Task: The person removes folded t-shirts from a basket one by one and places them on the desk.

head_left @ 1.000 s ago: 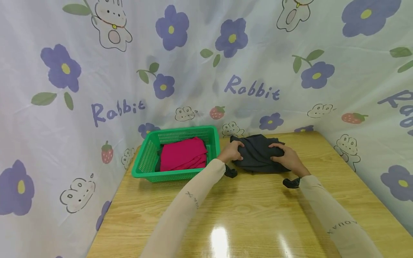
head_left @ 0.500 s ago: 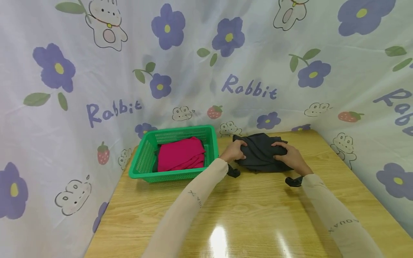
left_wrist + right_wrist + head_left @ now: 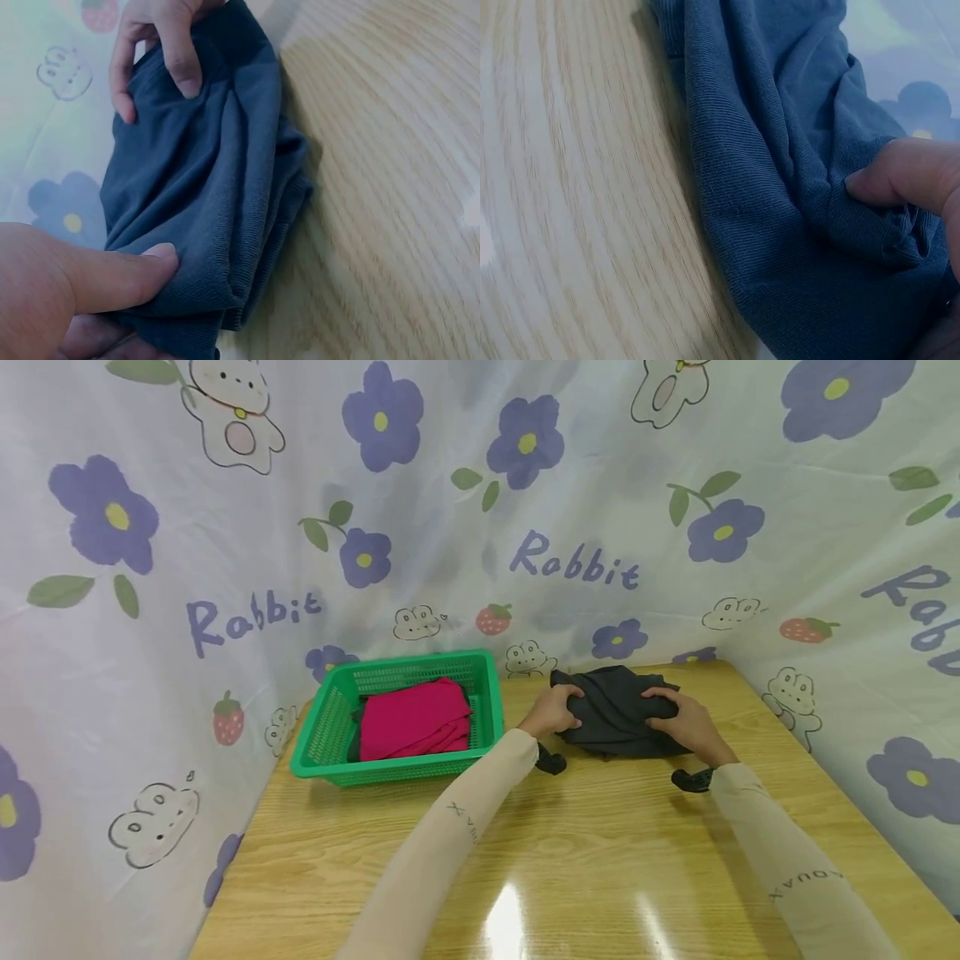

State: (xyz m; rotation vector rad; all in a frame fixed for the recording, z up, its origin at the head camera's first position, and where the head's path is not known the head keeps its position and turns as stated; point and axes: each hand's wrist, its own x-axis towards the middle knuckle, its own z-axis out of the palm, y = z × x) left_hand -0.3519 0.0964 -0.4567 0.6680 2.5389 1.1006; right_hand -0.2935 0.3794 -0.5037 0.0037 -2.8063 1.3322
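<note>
A dark grey garment (image 3: 617,710), folded into a loose bundle with soft creases, lies at the back of the table to the right of the basket. At its left end my left hand (image 3: 552,710) pinches the cloth; in the left wrist view the thumb lies on top and the fingers go underneath. My right hand (image 3: 686,725) grips the right end. In the right wrist view its thumb (image 3: 885,180) presses into the bunched fabric (image 3: 757,195), while most of the other fingers are out of sight.
Left of the garment stands a green plastic basket (image 3: 405,768) holding a folded crimson cloth (image 3: 412,718) with something dark beneath it. A printed curtain (image 3: 450,527) hangs right behind the wooden table (image 3: 585,860). Black wrist-worn pieces (image 3: 692,780) hang below the wrists.
Both hands and the garment have shifted a little to the right, widening the gap to the basket. The hold on each end looks the same, and the head view has turned slightly.
</note>
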